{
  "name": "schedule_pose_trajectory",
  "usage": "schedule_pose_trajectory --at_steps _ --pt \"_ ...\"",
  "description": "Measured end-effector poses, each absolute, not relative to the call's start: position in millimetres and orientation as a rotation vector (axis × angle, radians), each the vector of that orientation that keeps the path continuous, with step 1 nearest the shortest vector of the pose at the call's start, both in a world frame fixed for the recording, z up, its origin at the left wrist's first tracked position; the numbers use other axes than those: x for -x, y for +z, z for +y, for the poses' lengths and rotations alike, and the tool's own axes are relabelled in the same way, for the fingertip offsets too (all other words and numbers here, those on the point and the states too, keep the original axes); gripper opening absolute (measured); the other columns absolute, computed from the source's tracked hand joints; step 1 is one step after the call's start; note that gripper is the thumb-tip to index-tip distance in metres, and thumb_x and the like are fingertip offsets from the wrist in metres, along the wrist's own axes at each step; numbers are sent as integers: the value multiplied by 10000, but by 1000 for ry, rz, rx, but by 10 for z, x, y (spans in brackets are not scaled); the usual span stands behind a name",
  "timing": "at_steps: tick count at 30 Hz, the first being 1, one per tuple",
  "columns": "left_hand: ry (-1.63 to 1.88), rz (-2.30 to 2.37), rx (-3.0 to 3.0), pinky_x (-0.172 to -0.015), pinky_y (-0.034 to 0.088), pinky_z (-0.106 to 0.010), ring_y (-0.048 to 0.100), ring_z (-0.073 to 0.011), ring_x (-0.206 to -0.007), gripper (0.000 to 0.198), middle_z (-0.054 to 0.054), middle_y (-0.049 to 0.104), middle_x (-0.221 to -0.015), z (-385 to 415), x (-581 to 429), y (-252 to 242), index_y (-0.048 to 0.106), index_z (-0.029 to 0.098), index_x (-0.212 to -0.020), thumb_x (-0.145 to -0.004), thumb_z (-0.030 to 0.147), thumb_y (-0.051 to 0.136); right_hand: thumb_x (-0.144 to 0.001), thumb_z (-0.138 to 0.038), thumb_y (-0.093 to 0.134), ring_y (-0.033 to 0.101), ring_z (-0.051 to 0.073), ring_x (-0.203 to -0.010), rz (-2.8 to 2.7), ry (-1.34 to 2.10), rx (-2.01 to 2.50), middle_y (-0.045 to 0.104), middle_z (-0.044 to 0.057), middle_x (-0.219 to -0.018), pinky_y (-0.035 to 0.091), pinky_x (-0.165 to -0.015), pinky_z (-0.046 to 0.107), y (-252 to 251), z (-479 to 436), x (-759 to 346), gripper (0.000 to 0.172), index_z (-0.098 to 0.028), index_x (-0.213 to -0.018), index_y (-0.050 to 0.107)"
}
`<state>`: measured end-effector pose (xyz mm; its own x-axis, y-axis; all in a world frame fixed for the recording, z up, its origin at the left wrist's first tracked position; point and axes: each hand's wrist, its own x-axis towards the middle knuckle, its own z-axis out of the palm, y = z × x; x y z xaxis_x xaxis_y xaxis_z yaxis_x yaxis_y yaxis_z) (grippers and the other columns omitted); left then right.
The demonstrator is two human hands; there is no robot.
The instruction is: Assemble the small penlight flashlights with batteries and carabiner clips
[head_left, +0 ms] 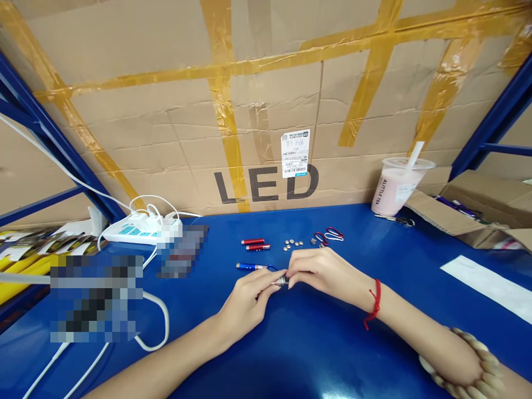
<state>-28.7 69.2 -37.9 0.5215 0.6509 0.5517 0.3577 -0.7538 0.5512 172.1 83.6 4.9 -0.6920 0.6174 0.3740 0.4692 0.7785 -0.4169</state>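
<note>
Above the blue tabletop (266, 349), my left hand (248, 295) pinches a small silvery cylinder (281, 281) between thumb and forefinger. My right hand (319, 270) closes its fingertips on the other end, so part of it is hidden. Just beyond the left fingers lies a blue penlight-like tube (249, 267) with a thin blue loop. Two short red tubes (257, 247) lie side by side farther back. Several button cells (292, 243) are scattered to the right of them, behind my right hand. Near those cells are carabiner clips (328, 235), partly red and partly silver.
A cup with a straw (393, 188) stands at the back right, with keys (394, 220) by its base. An open carton (477, 210) and a white paper strip (490, 285) are at right. To the left are a power strip (124, 230), white cables (166, 321) and blurred-out devices (97, 299). Cardboard closes the back.
</note>
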Motion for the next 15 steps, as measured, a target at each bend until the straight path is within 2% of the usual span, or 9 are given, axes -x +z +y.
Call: schedule_pose_trajectory --at_steps 5,10,15 --pt "1206 813 -2403 -762 497 -214 608 -116 -797 293 -43 659 -872 680 284 -347 597 172 -1105 -851 107 465 -834 -259 502 525 55 -658 -2320 527 839 594 12 -711 402 -622 155 24 811 -1669 213 -153 -728 653" --pt "1280 704 -2514 -726 497 -225 615 -117 -754 278 -29 674 -864 700 283 -333 616 204 -1072 -832 109 512 -795 -287 545 504 51 -578 -2216 806 1028 580 17 -637 382 -545 154 -12 768 -1572 243 -126 -643 644" --pt "1213 768 -2475 -711 494 -218 614 -118 -737 199 -21 680 -836 723 280 -316 654 191 -976 -837 147 519 -764 -381 571 520 52 -542 -2116 1059 1099 586 27 -639 402 -519 148 -67 792 -1555 309 -101 -657 645"
